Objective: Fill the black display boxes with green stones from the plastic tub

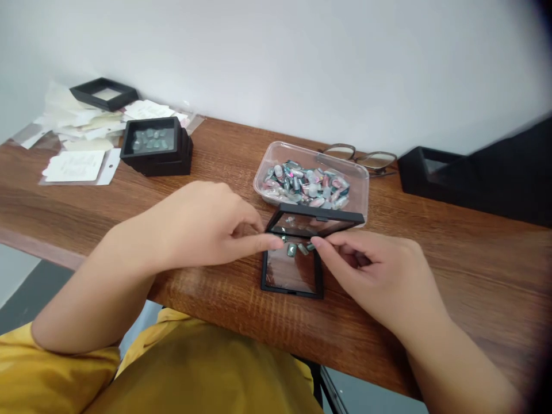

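A black hinged frame case stands open on the wooden table, its lid tilted up at the back. Several green press-on nails lie in a row on the clear film near the hinge. My left hand reaches in from the left, its thumb tip beside the nails and its other fingers partly hidden at the lid's left edge. From the right, my right hand has thumb and index finger pressed together at the rightmost nail; whether it grips that nail is hard to see.
Behind the lid is a clear plastic tub of loose nails. Eyeglasses and a black box stand farther back. Stacked black cases, cards and another frame are at left.
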